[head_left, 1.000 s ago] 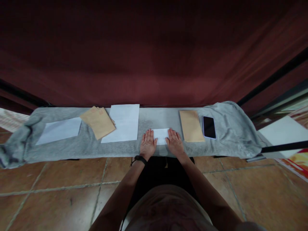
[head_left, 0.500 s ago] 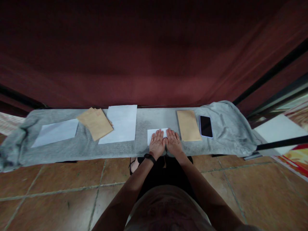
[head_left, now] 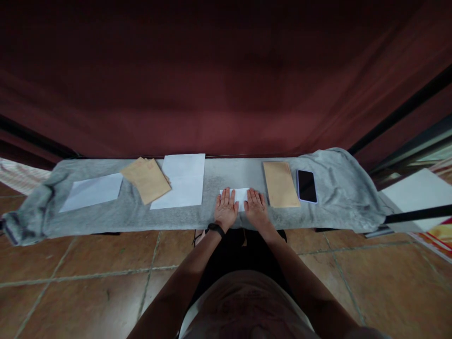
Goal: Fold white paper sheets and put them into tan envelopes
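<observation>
Here, on the grey cloth, the slip is being held down toward the near edge, its white middle left showing between two hands. Its left end is covered by the left hand, palm down, fingers outstretched; its right end is covered by the right hand, spread just as flat. Both hands are kept open, fingers uncurled. A black band is worn on the left wrist. Over to the right, an envelope is placed just beside the right hand, followed by a phone, laid screen up. And to the left, a sheet is overlapped by a fanned brown pile, with white paper laid farther out.
</observation>
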The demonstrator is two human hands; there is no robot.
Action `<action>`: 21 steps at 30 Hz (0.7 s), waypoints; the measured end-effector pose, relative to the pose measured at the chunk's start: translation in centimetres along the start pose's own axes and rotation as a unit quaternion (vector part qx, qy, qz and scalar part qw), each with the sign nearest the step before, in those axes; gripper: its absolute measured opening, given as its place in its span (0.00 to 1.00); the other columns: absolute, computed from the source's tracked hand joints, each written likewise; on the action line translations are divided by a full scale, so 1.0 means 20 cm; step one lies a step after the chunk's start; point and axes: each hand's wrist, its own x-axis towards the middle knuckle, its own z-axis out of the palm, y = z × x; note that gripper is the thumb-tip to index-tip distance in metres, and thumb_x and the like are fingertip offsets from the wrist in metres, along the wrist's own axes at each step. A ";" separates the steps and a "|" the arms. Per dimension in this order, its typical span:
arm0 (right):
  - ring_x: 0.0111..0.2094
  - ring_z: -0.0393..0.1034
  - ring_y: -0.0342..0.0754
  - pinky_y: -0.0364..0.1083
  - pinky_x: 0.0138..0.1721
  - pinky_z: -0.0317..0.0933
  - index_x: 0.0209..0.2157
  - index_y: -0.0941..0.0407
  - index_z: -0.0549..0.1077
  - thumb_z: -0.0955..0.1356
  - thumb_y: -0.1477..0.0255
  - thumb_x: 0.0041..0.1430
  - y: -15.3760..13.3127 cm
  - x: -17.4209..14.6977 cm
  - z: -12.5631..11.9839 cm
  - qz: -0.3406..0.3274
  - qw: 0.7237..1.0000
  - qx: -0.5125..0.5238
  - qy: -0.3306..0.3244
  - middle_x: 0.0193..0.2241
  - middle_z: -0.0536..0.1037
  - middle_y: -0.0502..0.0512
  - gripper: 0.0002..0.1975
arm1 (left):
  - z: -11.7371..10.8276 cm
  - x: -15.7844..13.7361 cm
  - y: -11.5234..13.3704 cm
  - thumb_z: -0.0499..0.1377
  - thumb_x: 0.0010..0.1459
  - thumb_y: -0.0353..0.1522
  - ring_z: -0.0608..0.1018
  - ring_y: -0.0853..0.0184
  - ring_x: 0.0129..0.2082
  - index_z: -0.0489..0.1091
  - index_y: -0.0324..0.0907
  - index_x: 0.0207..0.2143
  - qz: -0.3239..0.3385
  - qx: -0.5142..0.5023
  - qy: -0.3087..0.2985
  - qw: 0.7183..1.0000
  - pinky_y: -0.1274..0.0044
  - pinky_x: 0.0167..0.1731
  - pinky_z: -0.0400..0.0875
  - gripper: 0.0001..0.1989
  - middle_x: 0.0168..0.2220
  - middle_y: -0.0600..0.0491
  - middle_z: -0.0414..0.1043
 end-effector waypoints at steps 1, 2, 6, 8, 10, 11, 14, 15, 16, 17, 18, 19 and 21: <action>0.69 0.51 0.59 0.62 0.69 0.40 0.66 0.67 0.60 0.57 0.70 0.71 -0.02 0.01 0.01 -0.003 1.000 0.007 -0.005 0.67 0.60 0.69 0.27 | 0.00 0.00 0.00 0.47 0.68 0.36 0.47 0.55 0.73 0.52 0.37 0.70 0.000 0.004 -0.003 1.000 0.57 0.69 0.42 0.30 0.72 0.42 0.44; 0.69 0.52 0.58 0.61 0.69 0.40 0.66 0.66 0.60 0.56 0.70 0.71 -0.05 0.03 0.01 -0.013 1.000 0.015 -0.015 0.67 0.60 0.68 0.27 | -0.01 0.00 0.01 0.47 0.68 0.36 0.47 0.55 0.73 0.52 0.38 0.70 0.001 0.008 -0.007 1.000 0.57 0.69 0.41 0.30 0.73 0.43 0.44; 0.69 0.52 0.54 0.58 0.70 0.42 0.66 0.62 0.61 0.54 0.67 0.73 -0.12 0.05 0.05 -0.066 0.996 0.028 -0.059 0.67 0.61 0.64 0.26 | -0.02 0.00 0.01 0.45 0.67 0.30 0.45 0.55 0.73 0.50 0.37 0.71 -0.001 0.039 -0.041 0.998 0.58 0.69 0.40 0.30 0.73 0.43 0.42; 0.70 0.51 0.53 0.57 0.70 0.42 0.67 0.62 0.60 0.53 0.66 0.73 -0.13 0.05 0.06 -0.075 0.995 0.015 -0.059 0.68 0.60 0.63 0.27 | -0.02 0.01 0.01 0.45 0.67 0.30 0.44 0.56 0.73 0.48 0.37 0.71 -0.003 0.057 -0.057 0.997 0.59 0.70 0.40 0.31 0.73 0.43 0.41; 0.70 0.50 0.53 0.57 0.69 0.42 0.67 0.62 0.59 0.53 0.66 0.74 -0.11 0.04 0.08 -0.082 0.996 -0.004 -0.045 0.68 0.59 0.63 0.27 | -0.02 0.01 0.01 0.44 0.68 0.31 0.45 0.56 0.73 0.46 0.38 0.72 -0.002 0.075 -0.067 0.995 0.59 0.70 0.40 0.31 0.73 0.43 0.40; 0.70 0.50 0.53 0.57 0.69 0.43 0.67 0.62 0.59 0.53 0.66 0.74 -0.10 0.04 0.08 -0.084 0.996 -0.012 -0.036 0.68 0.59 0.63 0.27 | -0.02 0.01 0.01 0.44 0.68 0.32 0.45 0.56 0.73 0.46 0.39 0.72 -0.002 0.083 -0.069 0.994 0.59 0.69 0.40 0.31 0.73 0.43 0.40; 0.70 0.51 0.54 0.59 0.68 0.44 0.68 0.62 0.58 0.53 0.66 0.74 -0.06 0.03 0.08 -0.089 0.996 -0.031 -0.009 0.68 0.59 0.64 0.27 | -0.02 0.00 0.01 0.44 0.70 0.35 0.46 0.55 0.73 0.45 0.40 0.72 0.001 0.094 -0.061 0.994 0.58 0.69 0.41 0.30 0.73 0.44 0.39; 0.70 0.51 0.55 0.59 0.68 0.45 0.68 0.62 0.57 0.54 0.66 0.74 -0.05 0.02 0.08 -0.091 0.995 -0.035 -0.002 0.68 0.59 0.65 0.27 | -0.02 0.00 0.01 0.44 0.70 0.36 0.46 0.55 0.73 0.46 0.40 0.72 0.004 0.094 -0.056 0.994 0.58 0.69 0.42 0.30 0.73 0.44 0.40; 0.69 0.51 0.56 0.60 0.68 0.45 0.68 0.63 0.57 0.54 0.66 0.74 -0.03 0.02 0.08 -0.094 0.995 -0.040 0.003 0.68 0.59 0.66 0.27 | -0.02 -0.01 0.00 0.44 0.70 0.38 0.47 0.54 0.73 0.46 0.41 0.72 0.007 0.093 -0.050 0.994 0.58 0.69 0.42 0.30 0.73 0.44 0.40; 0.69 0.51 0.56 0.60 0.67 0.46 0.68 0.63 0.56 0.55 0.66 0.73 -0.02 0.02 0.08 -0.097 0.994 -0.044 0.006 0.68 0.58 0.66 0.27 | -0.02 -0.02 0.00 0.45 0.71 0.39 0.47 0.54 0.72 0.47 0.41 0.72 0.010 0.092 -0.044 0.995 0.58 0.69 0.43 0.30 0.73 0.44 0.40; 0.69 0.51 0.57 0.60 0.67 0.46 0.68 0.64 0.56 0.55 0.67 0.73 -0.01 0.01 0.08 -0.098 0.994 -0.049 0.010 0.68 0.58 0.67 0.27 | -0.02 -0.02 -0.01 0.45 0.71 0.40 0.48 0.54 0.72 0.48 0.42 0.72 0.011 0.091 -0.039 0.995 0.58 0.69 0.43 0.30 0.73 0.43 0.41; 0.69 0.51 0.58 0.60 0.67 0.46 0.68 0.64 0.56 0.55 0.66 0.73 0.00 0.01 0.07 -0.098 0.994 -0.053 0.013 0.68 0.58 0.67 0.28 | -0.03 -0.03 -0.01 0.45 0.71 0.41 0.48 0.54 0.72 0.48 0.42 0.71 0.012 0.089 -0.034 0.995 0.58 0.68 0.44 0.30 0.73 0.43 0.42; 0.68 0.53 0.59 0.60 0.67 0.46 0.68 0.65 0.56 0.56 0.66 0.73 0.02 0.00 0.07 -0.095 0.993 -0.062 0.021 0.68 0.59 0.67 0.28 | -0.03 -0.05 -0.03 0.46 0.70 0.42 0.49 0.54 0.72 0.49 0.42 0.71 0.012 0.087 -0.030 0.996 0.58 0.68 0.44 0.31 0.73 0.43 0.43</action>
